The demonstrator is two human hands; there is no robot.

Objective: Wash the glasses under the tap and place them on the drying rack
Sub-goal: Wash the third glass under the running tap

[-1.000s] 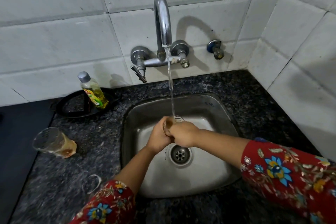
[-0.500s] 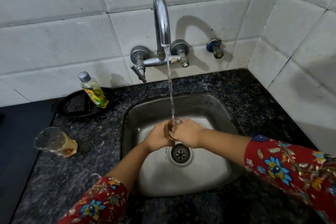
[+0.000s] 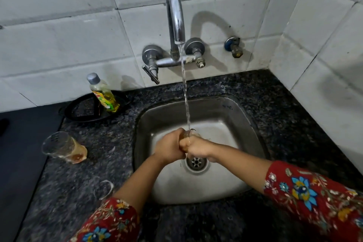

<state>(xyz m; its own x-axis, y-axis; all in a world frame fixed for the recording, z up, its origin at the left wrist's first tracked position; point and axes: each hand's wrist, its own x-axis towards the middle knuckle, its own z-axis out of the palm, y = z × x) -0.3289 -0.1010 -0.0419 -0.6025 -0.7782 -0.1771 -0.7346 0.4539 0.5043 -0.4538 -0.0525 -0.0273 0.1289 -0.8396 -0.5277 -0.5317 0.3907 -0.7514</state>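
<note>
Water runs from the chrome tap [image 3: 175, 19] into the steel sink [image 3: 235, 116]. Over the drain my left hand [image 3: 170, 147] and my right hand [image 3: 198, 148] are curled together round a small clear glass [image 3: 188, 134]; only its rim shows above the fingers, right under the stream. A second glass [image 3: 62, 147] with brownish residue lies on its side on the dark counter, left of the sink. Another clear glass [image 3: 103, 188] stands near my left sleeve, only its rim visible.
A dish soap bottle [image 3: 103, 94] stands on a black tray [image 3: 86, 112] at the back left. A dark mat [image 3: 19, 153] covers the counter's left side. White tiled walls close the back and right. A small valve [image 3: 233, 46] sticks out right of the tap.
Both hands stay clasped on the glass under the stream; they have shifted slightly, and the glass now shows less between the fingers.
</note>
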